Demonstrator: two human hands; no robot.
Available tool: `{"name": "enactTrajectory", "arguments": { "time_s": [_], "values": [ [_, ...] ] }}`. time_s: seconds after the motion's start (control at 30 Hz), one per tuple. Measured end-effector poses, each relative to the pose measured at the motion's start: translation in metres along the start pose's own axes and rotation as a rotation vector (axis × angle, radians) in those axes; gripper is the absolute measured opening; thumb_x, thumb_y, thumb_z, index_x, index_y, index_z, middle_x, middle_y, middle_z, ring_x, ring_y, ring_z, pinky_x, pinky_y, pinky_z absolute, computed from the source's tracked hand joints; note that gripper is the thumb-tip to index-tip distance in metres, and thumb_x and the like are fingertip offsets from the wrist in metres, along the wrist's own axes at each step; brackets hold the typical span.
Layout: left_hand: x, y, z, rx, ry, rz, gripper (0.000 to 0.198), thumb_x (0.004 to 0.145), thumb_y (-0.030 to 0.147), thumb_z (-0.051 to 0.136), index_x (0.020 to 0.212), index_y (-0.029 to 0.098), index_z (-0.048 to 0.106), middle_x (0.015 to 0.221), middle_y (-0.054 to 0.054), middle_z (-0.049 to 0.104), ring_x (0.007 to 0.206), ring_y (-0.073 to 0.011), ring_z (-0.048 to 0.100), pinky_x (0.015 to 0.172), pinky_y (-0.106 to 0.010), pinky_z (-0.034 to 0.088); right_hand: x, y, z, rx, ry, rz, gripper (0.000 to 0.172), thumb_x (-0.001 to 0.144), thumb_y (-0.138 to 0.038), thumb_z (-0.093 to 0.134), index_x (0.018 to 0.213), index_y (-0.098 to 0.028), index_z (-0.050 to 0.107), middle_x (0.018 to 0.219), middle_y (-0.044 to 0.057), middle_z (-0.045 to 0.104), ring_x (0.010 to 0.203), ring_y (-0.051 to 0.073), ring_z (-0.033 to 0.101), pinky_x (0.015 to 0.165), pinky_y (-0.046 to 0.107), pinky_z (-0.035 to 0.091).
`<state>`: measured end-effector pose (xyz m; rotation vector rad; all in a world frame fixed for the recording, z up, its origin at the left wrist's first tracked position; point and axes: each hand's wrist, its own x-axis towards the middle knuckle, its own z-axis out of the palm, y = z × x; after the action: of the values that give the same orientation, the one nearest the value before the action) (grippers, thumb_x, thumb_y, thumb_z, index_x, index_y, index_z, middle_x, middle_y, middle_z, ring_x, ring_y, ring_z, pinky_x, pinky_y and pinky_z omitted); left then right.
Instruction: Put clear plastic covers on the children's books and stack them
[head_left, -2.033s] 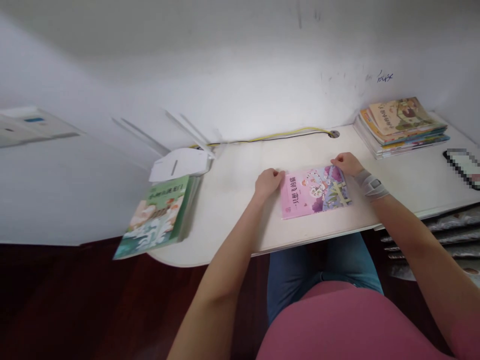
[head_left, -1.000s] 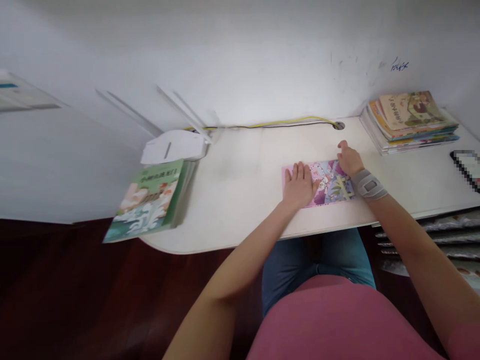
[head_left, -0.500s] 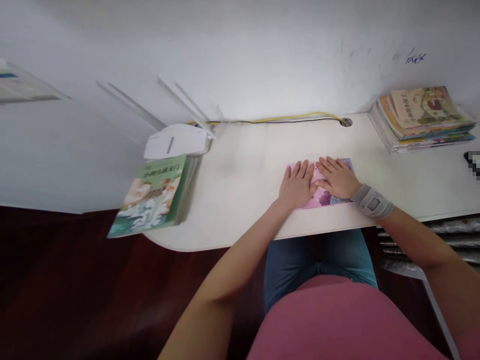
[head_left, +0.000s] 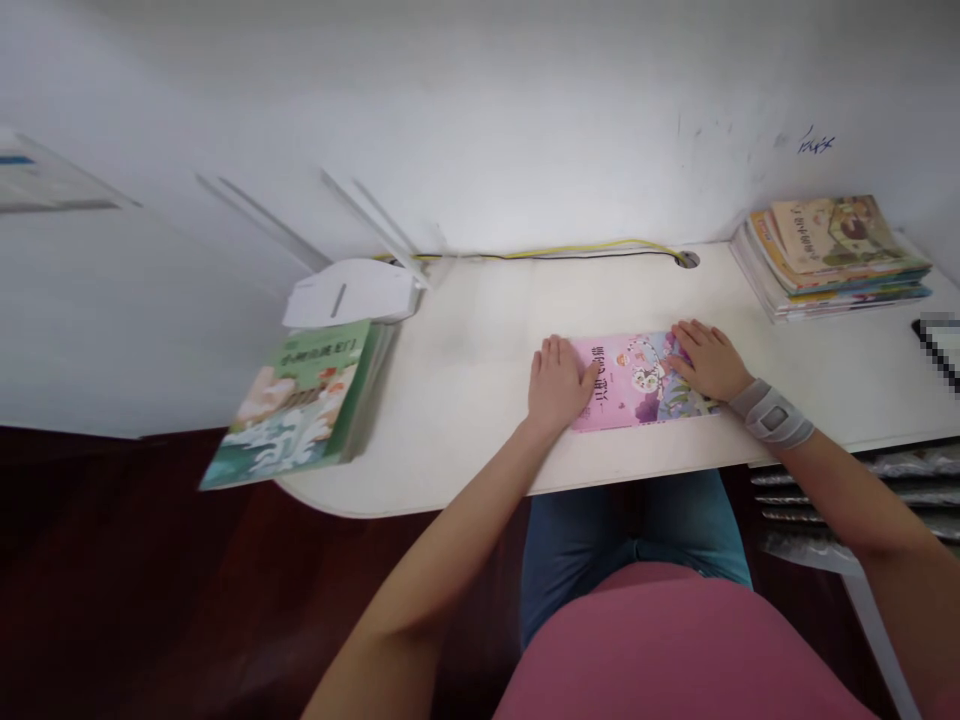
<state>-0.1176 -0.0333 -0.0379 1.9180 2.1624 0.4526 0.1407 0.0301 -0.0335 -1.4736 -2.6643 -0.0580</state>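
A pink picture book (head_left: 619,392) with a cartoon cover lies flat on the white desk (head_left: 465,430) in front of me. At its left edge is my left hand (head_left: 556,385), laid down with the thumb over the cover and the other fingers on the desk side. My right hand (head_left: 709,362), with a grey band (head_left: 772,412) around the wrist, rests on the book's right end, fingers stretched out. Neither hand is gripping anything. Most of the cover shows between the two hands.
To the left, a pile of books with a green cover (head_left: 300,400) overhangs the desk's edge, beside a white router (head_left: 352,292) with raised antennas. Another book stack (head_left: 840,240) stands at the back right. A yellow cable (head_left: 555,250) runs along the wall into a hole (head_left: 687,260).
My hands have slid apart from the middle of the pink book, the left toward its left edge, the right toward its right end, uncovering the cover. The view has shifted slightly.
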Motion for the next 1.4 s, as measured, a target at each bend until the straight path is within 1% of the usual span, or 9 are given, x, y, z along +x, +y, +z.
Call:
{"name": "enactTrajectory", "arguments": {
  "time_s": [0.23,0.4,0.53,0.67,0.83,0.97,1.17,1.3,1.4],
  "values": [
    [0.004,-0.002,-0.014,-0.741,0.158,-0.144,0.047,0.083,0.029,0.054,0.128,0.016,0.049,0.119,-0.014,0.061,0.11,-0.0254,0.06,0.092,-0.042,0.048,0.008,0.005,0.0,0.131,0.135,-0.027,0.047,0.093,-0.042,0.04,0.124,-0.012,0.057,0.133,0.015,0.055,0.128,0.028,0.044,0.107,0.042,0.032],
    [0.018,0.0,-0.037,-1.035,-0.114,-0.079,0.074,0.074,0.021,0.063,0.142,0.021,0.035,0.079,0.0,0.064,0.07,-0.0159,0.063,0.067,-0.031,0.051,0.014,0.016,-0.001,0.216,0.205,-0.078,0.043,0.092,-0.043,0.042,0.118,-0.013,0.06,0.119,0.015,0.062,0.116,0.028,0.053,0.102,0.044,0.035],
    [0.031,-0.004,-0.046,-1.087,-0.227,-0.099,0.048,0.065,0.018,0.071,0.112,0.015,0.062,0.086,-0.004,0.068,0.076,-0.0162,0.064,0.072,-0.031,0.05,0.021,0.028,-0.003,0.392,0.226,-0.147,0.039,0.088,-0.038,0.047,0.115,-0.013,0.061,0.109,0.015,0.066,0.103,0.026,0.058,0.096,0.043,0.042],
    [0.031,-0.007,-0.044,-1.146,-0.248,-0.15,0.032,0.06,0.021,0.076,0.089,0.013,0.067,0.082,-0.006,0.071,0.073,-0.017,0.065,0.07,-0.031,0.05,0.024,0.038,-0.015,0.67,0.206,-0.158,0.033,0.082,-0.04,0.054,0.103,-0.017,0.065,0.096,0.01,0.067,0.087,0.022,0.061,0.082,0.038,0.049],
    [0.021,-0.002,-0.049,-1.08,-0.173,-0.178,0.023,0.059,0.028,0.075,0.078,0.015,0.068,0.073,-0.003,0.07,0.069,-0.0161,0.063,0.068,-0.03,0.049,0.021,0.04,-0.043,1.003,-0.001,-0.059,0.033,0.077,-0.047,0.06,0.086,-0.016,0.067,0.079,0.004,0.068,0.068,0.015,0.057,0.066,0.03,0.046],
    [0.012,0.001,-0.06,-0.975,-0.031,-0.066,0.019,0.06,0.032,0.075,0.07,0.017,0.068,0.091,-0.004,0.069,0.082,-0.0172,0.063,0.075,-0.03,0.049,0.015,0.034,-0.062,1.047,0.011,-0.034,0.035,0.076,-0.05,0.061,0.076,-0.015,0.065,0.065,0.0,0.06,0.06,0.011,0.05,0.06,0.026,0.041],
    [0.01,0.0,-0.057,-1.044,-0.132,-0.113,0.028,0.069,0.042,0.07,0.075,0.016,0.062,0.063,0.001,0.06,0.059,-0.0127,0.056,0.058,-0.026,0.045,0.01,0.025,-0.059,1.072,0.027,0.163,0.039,0.077,-0.053,0.056,0.078,-0.015,0.064,0.053,-0.005,0.051,0.046,0.008,0.039,0.046,0.023,0.032],
    [0.02,0.003,-0.046,-0.851,-0.112,-0.208,0.038,0.075,0.036,0.065,0.109,0.018,0.058,0.075,-0.002,0.064,0.063,-0.0166,0.061,0.061,-0.029,0.048,0.025,0.022,-0.039,0.833,0.037,0.321,0.032,0.079,-0.046,0.055,0.076,-0.015,0.063,0.052,-0.004,0.052,0.047,0.01,0.045,0.048,0.024,0.035],
    [0.026,0.008,-0.041,-0.452,-0.111,-0.171,0.029,0.08,0.034,0.058,0.107,0.022,0.061,0.08,-0.006,0.066,0.073,-0.0231,0.063,0.069,-0.036,0.048,0.035,0.019,-0.027,0.471,-0.027,0.323,0.025,0.081,-0.039,0.055,0.077,-0.016,0.064,0.07,0.004,0.066,0.066,0.016,0.059,0.062,0.027,0.042]
  ]
}}
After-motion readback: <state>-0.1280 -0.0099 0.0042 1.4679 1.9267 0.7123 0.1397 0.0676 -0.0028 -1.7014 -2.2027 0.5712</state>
